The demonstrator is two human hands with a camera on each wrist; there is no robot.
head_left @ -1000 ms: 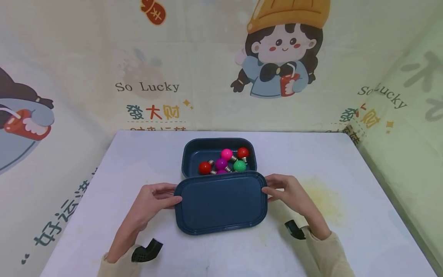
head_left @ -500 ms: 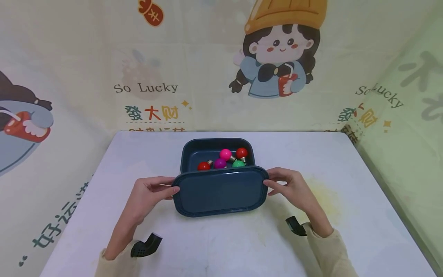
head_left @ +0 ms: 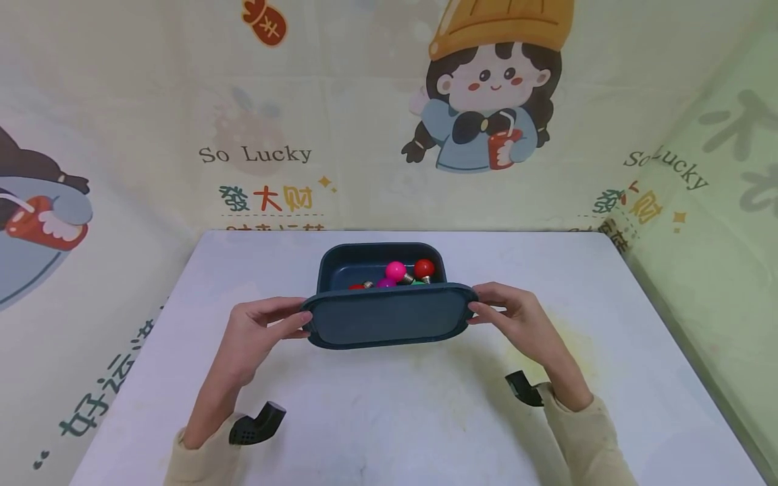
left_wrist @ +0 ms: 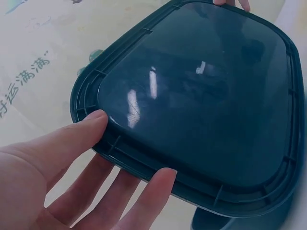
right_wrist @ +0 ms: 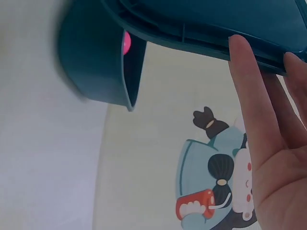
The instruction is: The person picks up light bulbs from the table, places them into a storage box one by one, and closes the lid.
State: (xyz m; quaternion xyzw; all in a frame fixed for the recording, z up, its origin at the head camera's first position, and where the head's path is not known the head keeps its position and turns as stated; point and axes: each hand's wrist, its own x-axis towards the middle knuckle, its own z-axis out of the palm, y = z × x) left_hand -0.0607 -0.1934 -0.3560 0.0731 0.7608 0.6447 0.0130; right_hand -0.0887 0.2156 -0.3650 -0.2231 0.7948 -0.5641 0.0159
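Observation:
Between both hands is a dark blue lid [head_left: 389, 317], tilted with its far edge overlapping the near side of a matching box [head_left: 340, 263]. My left hand [head_left: 255, 334] pinches the lid's left end, thumb on the near face and fingers behind. At the right end, my right hand [head_left: 513, 320] grips it in the same way. The lid's ribbed underside rim [left_wrist: 158, 158] shows in the left wrist view. Inside the box lie small coloured light bulbs: a pink bulb [head_left: 396, 271], a red bulb [head_left: 424, 268] and others partly hidden by the lid.
The box stands toward the back of a white table [head_left: 389, 425]. Behind it rises a printed cloth backdrop [head_left: 365, 101], which also runs along both sides. Black wrist mounts [head_left: 258, 424] stick out from the sleeves.
Both hands have raised the lid away from me and up toward the box, tipping it so its face looks narrower. It now covers more of the bulbs in view.

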